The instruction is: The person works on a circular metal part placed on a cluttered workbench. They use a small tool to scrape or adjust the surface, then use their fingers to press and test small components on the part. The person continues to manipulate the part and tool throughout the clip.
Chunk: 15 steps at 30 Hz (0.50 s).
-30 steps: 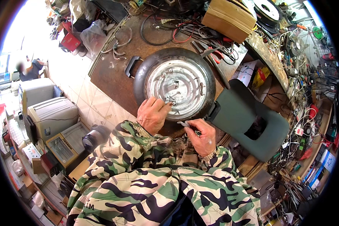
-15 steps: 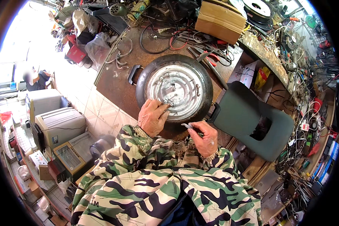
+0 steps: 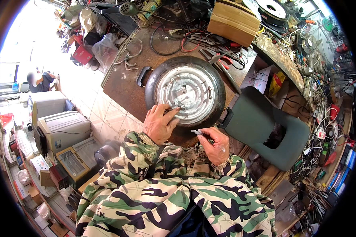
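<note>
Left fingers [image 3: 170, 115] parted wider over pan rim [image 3: 150, 93], right fingers [image 3: 210, 132] clear, pinching grey strip [image 3: 196, 132]

Jacket [image 3: 138, 205]: loose camouflage, cream, green and black, some dark lettering
Sleeves [image 3: 133, 154]: long, same pattern
Cuffs [image 3: 147, 139]: gathered
Inner cloth [image 3: 192, 228]: dark navy
Left hand [image 3: 157, 125], right hand [image 3: 216, 147]: bare

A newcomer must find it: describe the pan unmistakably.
Start at the brown table. The pan lies on it, with the left hand over its near edge. Unlike the cardboard box beyond, it is round and dark-rimmed, with a pale, ringed middle and two black handles.
</note>
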Each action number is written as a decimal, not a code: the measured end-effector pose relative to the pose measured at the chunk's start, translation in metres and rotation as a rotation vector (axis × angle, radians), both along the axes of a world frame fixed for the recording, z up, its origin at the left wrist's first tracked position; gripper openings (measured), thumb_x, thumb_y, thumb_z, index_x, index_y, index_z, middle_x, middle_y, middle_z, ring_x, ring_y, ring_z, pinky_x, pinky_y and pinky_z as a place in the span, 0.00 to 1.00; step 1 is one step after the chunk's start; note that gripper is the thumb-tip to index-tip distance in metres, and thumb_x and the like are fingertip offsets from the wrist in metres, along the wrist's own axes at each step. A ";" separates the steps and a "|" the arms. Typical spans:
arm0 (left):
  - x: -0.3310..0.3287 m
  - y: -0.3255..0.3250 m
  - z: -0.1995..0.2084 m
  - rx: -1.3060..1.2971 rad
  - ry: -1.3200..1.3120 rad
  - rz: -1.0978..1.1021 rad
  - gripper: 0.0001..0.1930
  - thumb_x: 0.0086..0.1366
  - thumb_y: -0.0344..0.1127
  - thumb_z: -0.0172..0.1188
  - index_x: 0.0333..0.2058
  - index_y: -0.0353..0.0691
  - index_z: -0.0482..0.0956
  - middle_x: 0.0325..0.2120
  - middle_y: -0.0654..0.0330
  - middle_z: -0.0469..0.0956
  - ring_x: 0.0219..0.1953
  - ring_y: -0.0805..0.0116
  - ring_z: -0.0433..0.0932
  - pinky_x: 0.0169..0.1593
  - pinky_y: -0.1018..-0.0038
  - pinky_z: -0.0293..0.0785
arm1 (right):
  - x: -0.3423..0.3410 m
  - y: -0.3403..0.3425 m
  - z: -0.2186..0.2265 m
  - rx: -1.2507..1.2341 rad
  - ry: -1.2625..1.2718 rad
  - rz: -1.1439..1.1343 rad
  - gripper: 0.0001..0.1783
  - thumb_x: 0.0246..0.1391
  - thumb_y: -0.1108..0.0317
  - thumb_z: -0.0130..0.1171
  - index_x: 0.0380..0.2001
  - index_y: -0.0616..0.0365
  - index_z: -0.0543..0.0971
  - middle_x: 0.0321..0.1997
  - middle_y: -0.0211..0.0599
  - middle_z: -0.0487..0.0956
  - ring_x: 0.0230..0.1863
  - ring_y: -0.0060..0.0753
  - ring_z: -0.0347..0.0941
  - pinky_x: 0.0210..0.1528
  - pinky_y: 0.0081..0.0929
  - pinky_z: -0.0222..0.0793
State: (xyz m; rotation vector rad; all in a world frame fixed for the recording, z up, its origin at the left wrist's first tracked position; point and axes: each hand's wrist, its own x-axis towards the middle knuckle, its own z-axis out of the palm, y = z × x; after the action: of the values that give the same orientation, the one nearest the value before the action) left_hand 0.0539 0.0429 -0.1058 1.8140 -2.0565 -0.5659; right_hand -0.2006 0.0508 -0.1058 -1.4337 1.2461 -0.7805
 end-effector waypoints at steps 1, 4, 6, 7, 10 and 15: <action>0.003 -0.003 -0.002 0.023 0.065 0.014 0.19 0.65 0.37 0.72 0.55 0.42 0.89 0.48 0.51 0.79 0.52 0.49 0.78 0.56 0.57 0.76 | 0.000 0.000 0.000 -0.003 -0.002 -0.002 0.10 0.60 0.76 0.71 0.45 0.66 0.87 0.39 0.45 0.87 0.36 0.38 0.86 0.39 0.29 0.78; 0.009 -0.012 -0.002 0.066 0.137 0.026 0.13 0.67 0.33 0.71 0.49 0.39 0.91 0.44 0.52 0.82 0.48 0.50 0.82 0.54 0.60 0.80 | -0.001 0.001 0.001 -0.007 -0.007 -0.006 0.10 0.60 0.75 0.71 0.45 0.66 0.87 0.39 0.45 0.87 0.36 0.38 0.86 0.39 0.29 0.78; 0.016 -0.011 -0.003 0.065 0.131 -0.002 0.13 0.66 0.33 0.72 0.48 0.38 0.91 0.44 0.52 0.82 0.47 0.50 0.83 0.54 0.60 0.81 | -0.002 0.001 0.001 -0.006 -0.007 -0.005 0.10 0.60 0.75 0.71 0.44 0.66 0.87 0.39 0.45 0.87 0.36 0.38 0.86 0.39 0.29 0.78; 0.020 -0.010 -0.004 0.066 0.157 -0.004 0.14 0.65 0.33 0.73 0.48 0.38 0.91 0.44 0.51 0.82 0.47 0.50 0.83 0.54 0.60 0.81 | -0.003 0.001 0.001 -0.004 -0.007 -0.005 0.10 0.60 0.75 0.71 0.44 0.66 0.87 0.39 0.45 0.87 0.36 0.38 0.86 0.39 0.29 0.78; 0.022 -0.005 -0.001 0.044 0.168 -0.003 0.16 0.63 0.33 0.74 0.49 0.38 0.90 0.45 0.51 0.82 0.47 0.50 0.84 0.53 0.61 0.82 | -0.002 -0.001 0.001 -0.007 -0.012 -0.002 0.10 0.60 0.75 0.71 0.44 0.66 0.87 0.38 0.45 0.87 0.36 0.39 0.86 0.39 0.30 0.78; 0.006 -0.007 0.006 -0.050 -0.008 -0.076 0.20 0.61 0.34 0.75 0.52 0.41 0.88 0.48 0.52 0.80 0.50 0.50 0.81 0.52 0.59 0.82 | -0.001 -0.002 -0.001 -0.048 0.006 0.016 0.10 0.60 0.75 0.71 0.44 0.66 0.87 0.38 0.46 0.87 0.35 0.40 0.85 0.38 0.31 0.78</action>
State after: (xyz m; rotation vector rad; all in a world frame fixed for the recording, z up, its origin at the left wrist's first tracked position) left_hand 0.0603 0.0360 -0.1000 1.7189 -2.1336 -0.5240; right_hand -0.2011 0.0492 -0.1067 -1.4842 1.2265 -0.8006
